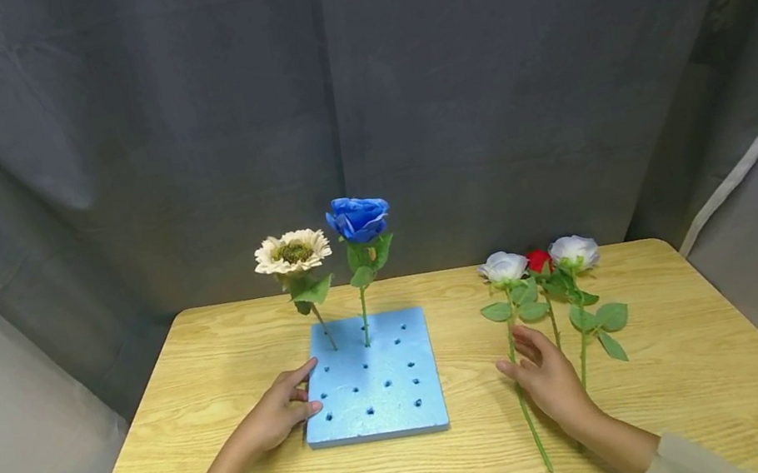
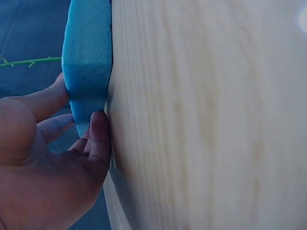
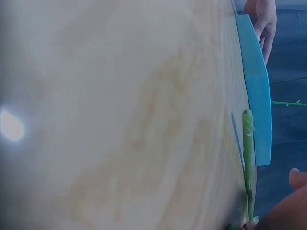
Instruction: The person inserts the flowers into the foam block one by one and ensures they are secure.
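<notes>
A blue foam board (image 1: 352, 385) with rows of small holes lies left of the table's middle. Upright near its back-left part stand a cream daisy-like flower (image 1: 292, 253) and a blue rose (image 1: 359, 221). My left hand (image 1: 276, 411) holds the board's left edge, with thumb and index fingertip over its top and other fingers low by the table. On the right lies a white rose (image 1: 504, 268); my right hand (image 1: 551, 384) is at its green stem (image 3: 247, 148). The thumb stands apart from the stem, while a fingertip is right at it, low in the right wrist view.
Beside the right hand lie a red rose (image 1: 539, 260) and another white rose (image 1: 575, 253) with green leaves. The wooden table (image 1: 486, 454) ends at a dark curtain (image 1: 459, 87). Paler curtains hang at both sides.
</notes>
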A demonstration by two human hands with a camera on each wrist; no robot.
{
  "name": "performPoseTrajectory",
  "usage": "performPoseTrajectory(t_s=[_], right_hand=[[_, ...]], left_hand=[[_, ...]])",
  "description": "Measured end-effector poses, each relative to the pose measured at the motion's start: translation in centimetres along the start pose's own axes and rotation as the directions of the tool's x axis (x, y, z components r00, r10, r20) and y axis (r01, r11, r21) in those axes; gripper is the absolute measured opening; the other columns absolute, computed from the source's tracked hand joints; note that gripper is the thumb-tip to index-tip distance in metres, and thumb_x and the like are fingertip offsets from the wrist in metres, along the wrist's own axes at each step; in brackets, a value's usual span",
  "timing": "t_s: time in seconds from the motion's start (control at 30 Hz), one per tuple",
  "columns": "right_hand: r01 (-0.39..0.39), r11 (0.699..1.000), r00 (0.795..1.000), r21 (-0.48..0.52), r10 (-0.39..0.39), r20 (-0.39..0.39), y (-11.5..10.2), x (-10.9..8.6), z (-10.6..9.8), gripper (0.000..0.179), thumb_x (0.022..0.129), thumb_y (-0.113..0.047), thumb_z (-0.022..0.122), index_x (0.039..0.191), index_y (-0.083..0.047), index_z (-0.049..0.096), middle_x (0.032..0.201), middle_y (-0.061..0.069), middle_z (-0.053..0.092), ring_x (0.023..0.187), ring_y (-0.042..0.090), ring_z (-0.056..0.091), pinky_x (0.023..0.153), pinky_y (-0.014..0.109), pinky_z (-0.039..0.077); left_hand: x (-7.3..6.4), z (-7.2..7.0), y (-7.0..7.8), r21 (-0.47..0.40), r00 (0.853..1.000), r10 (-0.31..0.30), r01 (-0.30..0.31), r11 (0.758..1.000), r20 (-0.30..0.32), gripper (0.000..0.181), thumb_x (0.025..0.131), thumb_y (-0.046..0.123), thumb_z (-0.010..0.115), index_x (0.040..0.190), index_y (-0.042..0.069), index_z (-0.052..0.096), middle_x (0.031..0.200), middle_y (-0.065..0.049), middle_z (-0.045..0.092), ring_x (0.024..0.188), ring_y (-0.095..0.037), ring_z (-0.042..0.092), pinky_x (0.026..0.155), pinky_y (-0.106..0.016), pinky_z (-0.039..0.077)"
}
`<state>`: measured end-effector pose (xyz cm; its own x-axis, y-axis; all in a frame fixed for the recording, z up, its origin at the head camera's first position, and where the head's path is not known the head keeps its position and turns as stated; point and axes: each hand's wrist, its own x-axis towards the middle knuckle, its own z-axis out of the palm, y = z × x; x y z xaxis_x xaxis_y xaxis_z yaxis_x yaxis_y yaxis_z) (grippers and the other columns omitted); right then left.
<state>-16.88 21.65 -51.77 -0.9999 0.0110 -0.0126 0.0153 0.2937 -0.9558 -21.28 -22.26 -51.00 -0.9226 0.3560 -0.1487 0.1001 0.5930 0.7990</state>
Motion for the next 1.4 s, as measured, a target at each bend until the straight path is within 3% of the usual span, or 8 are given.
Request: performPoseTrajectory(t_s=[0.37,0.6,0.8,0.9,1.03,1.4], right_hand=[[-0.127,0.991,0.990,-0.050,0.129,0.050,0.1,-1.5,-0.6,0.078,0.101,-0.023,0.070,0.161,-0.002,0.024,0.161,0.024,0.032,0.147,0.040,0.037,0.114,0.047,0.038],[-0.143,0.982,0.988,-0.125,0.149,0.036,0.0,-2.6,-0.4,0.079,0.099,-0.021,0.073,0.159,0.003,0.028,0.156,0.025,0.041,0.142,0.041,0.044,0.113,0.053,0.039],[-0.124,0.973,0.992,-0.194,0.129,0.009,0.1,-3.4,0.0,0.077,0.094,-0.018,0.077,0.153,0.008,0.036,0.147,0.025,0.051,0.133,0.039,0.053,0.105,0.042,0.048],[-0.106,0.967,0.994,-0.231,0.108,-0.005,0.1,-3.4,0.1,0.075,0.092,-0.016,0.080,0.150,0.009,0.040,0.143,0.025,0.055,0.129,0.037,0.056,0.104,0.044,0.049],[-0.073,0.951,0.997,-0.301,0.069,-0.022,0.0,-3.1,0.2,0.070,0.089,-0.015,0.083,0.144,0.010,0.047,0.135,0.024,0.060,0.121,0.036,0.061,0.100,0.048,0.052],[-0.043,0.918,0.999,-0.395,0.035,-0.027,0.0,-2.0,0.3,0.056,0.082,0.000,0.084,0.131,0.009,0.057,0.118,0.018,0.064,0.101,0.027,0.063,0.080,0.034,0.055]], left_hand=[[0.1,0.0,-0.3,0.003,1.000,0.007,-0.007,1.000,-0.003,0.071,0.100,0.018,0.070,0.162,0.013,0.035,0.142,-0.022,0.047,0.114,-0.026,0.056,0.092,-0.042,0.046],[0.1,0.1,-0.3,0.004,1.000,0.007,-0.007,1.000,-0.003,0.070,0.100,0.018,0.069,0.162,0.014,0.036,0.143,-0.023,0.047,0.116,-0.027,0.056,0.092,-0.042,0.047],[0.0,0.1,-0.2,0.010,1.000,0.010,-0.010,1.000,-0.002,0.070,0.100,0.018,0.069,0.162,0.013,0.035,0.144,-0.024,0.046,0.117,-0.029,0.056,0.093,-0.043,0.047],[0.0,0.1,-0.1,0.010,1.000,0.011,-0.011,1.000,-0.002,0.070,0.101,0.018,0.069,0.162,0.013,0.035,0.145,-0.024,0.045,0.117,-0.029,0.056,0.093,-0.044,0.047],[-0.1,0.1,0.0,0.001,1.000,0.006,-0.006,1.000,-0.002,0.070,0.100,0.017,0.069,0.162,0.012,0.036,0.144,-0.023,0.046,0.116,-0.029,0.056,0.092,-0.043,0.047],[0.0,0.1,0.0,-0.020,1.000,-0.003,0.003,1.000,-0.001,0.071,0.100,0.017,0.070,0.162,0.012,0.036,0.144,-0.023,0.046,0.112,-0.026,0.055,0.089,-0.040,0.047]])
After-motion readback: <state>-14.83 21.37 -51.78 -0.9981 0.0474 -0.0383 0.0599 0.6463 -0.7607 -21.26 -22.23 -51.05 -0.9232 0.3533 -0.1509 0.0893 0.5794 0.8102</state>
